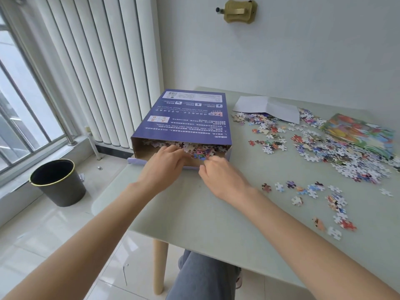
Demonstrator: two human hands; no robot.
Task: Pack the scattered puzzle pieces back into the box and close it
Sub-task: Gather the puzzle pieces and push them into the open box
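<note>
A flat purple puzzle box [184, 118] lies at the table's left edge, its near end open and showing a heap of pieces [199, 149] inside. My left hand [166, 167] is at the open mouth, fingers curled against the pieces. My right hand [218, 176] is just right of it, fingertips pinched on a few pieces at the box opening. Many loose puzzle pieces [324, 146] are scattered across the right of the table, with a smaller group [313, 191] nearer to me.
The pale green table [216, 224] has a folded white paper [266, 107] at the back and a colourful picture sheet [359, 133] at the right. A black bin [57, 182] stands on the floor at left beside a white radiator [97, 61].
</note>
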